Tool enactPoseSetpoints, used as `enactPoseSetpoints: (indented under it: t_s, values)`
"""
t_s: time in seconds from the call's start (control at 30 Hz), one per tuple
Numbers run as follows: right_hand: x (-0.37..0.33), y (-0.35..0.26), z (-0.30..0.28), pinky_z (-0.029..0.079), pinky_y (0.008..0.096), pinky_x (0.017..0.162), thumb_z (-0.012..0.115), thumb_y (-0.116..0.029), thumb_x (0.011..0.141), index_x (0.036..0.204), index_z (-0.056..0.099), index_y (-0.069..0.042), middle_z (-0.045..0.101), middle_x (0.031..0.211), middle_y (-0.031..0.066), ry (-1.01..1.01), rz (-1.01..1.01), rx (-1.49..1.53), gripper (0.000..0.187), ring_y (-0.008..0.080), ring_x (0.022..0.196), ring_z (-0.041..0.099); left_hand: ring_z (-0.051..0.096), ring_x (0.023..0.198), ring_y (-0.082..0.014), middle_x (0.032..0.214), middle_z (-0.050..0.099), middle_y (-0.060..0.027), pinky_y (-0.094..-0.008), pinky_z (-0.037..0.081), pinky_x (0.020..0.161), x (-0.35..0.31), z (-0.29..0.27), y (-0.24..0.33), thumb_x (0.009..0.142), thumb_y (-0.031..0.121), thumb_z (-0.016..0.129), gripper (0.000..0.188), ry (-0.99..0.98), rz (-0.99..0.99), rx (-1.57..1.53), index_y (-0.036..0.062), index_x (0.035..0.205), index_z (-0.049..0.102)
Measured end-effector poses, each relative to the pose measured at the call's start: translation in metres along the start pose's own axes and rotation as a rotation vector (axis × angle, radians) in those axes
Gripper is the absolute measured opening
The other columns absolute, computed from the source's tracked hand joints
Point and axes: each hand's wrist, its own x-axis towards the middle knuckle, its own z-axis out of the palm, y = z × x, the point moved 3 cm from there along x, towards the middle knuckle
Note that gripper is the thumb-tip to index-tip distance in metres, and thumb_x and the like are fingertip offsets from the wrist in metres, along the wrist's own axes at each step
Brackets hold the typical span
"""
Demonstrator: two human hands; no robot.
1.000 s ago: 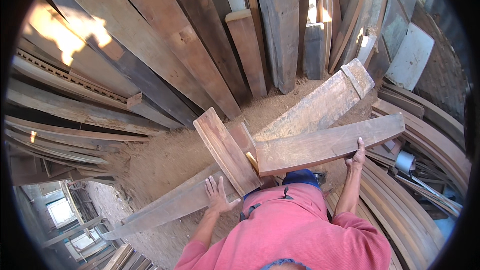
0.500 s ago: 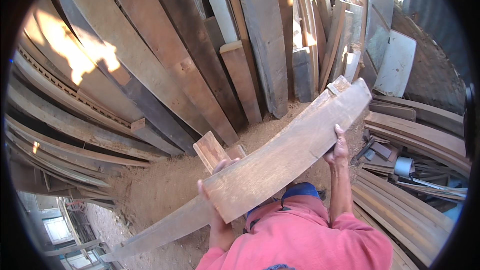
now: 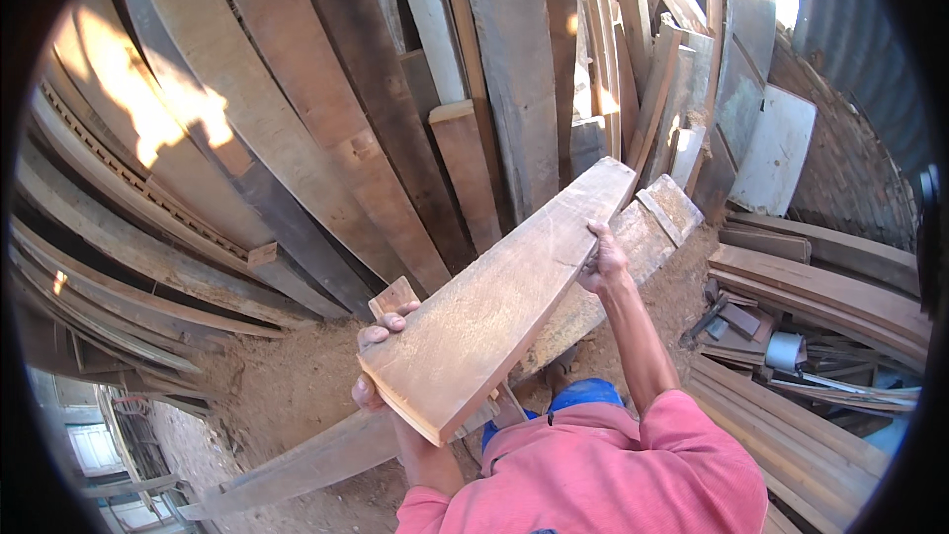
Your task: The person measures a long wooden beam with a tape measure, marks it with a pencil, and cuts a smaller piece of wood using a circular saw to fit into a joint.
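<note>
A thick wooden plank (image 3: 504,311) is held up in front of me, slanting from lower left to upper right. My left hand (image 3: 381,336) grips its near left end, fingers over the far edge and thumb at the end face. Around the right-hand edge, close to the far end, my right hand (image 3: 600,259) is closed. Below the plank lies a rough wooden bench board (image 3: 563,321) with a small crosswise strip (image 3: 660,218) near its far end; the plank hides part of it. Just beyond my left fingers, a short wooden piece (image 3: 393,297) sticks up.
Tall boards (image 3: 386,119) lean in a row along the far side. Stacked lumber (image 3: 791,425) lies at the right, beside offcuts and a pale blue cylinder (image 3: 786,350). A long board (image 3: 306,465) extends to the lower left over ground covered with sawdust (image 3: 282,376).
Both hands have moved the plank left and turned it more steeply upright in view, showing its end face. More of the bench board and its strip shows at the right.
</note>
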Motion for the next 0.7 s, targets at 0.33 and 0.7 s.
enactPoseSetpoints:
  t_s: [0.33, 0.7]
  values:
    - [0.079, -0.009, -0.049, 0.043, 0.0536, 0.108, 0.053, -0.047, 0.095, 0.141, 0.049, -0.006, 0.058, 0.138, 0.0171, 0.083, 0.138, 0.079, 0.061, 0.0361, 0.123, 0.058, 0.047, 0.130, -0.0383, 0.124, 0.057, -0.0215, -0.0531, 0.030, 0.115, 0.065, 0.041, -0.083, 0.079, 0.048, 0.061, 0.069, 0.105, -0.182, 0.289, -0.0031, 0.125, 0.055]
    - [0.018, -0.083, -0.029, 0.023, 0.0498, 0.120, 0.075, -0.039, 0.076, 0.155, 0.012, 0.006, 0.036, 0.148, 0.0347, -0.173, -0.856, -1.647, 0.110, 0.0439, 0.143, 0.031, 0.056, 0.114, -0.0203, 0.119, 0.063, -0.0121, -0.0352, 0.042, 0.103, 0.092, -0.055, -0.317, 0.098, 0.024, 0.041, 0.043, 0.119, -0.209, 0.711, -0.0033, 0.127, 0.057]
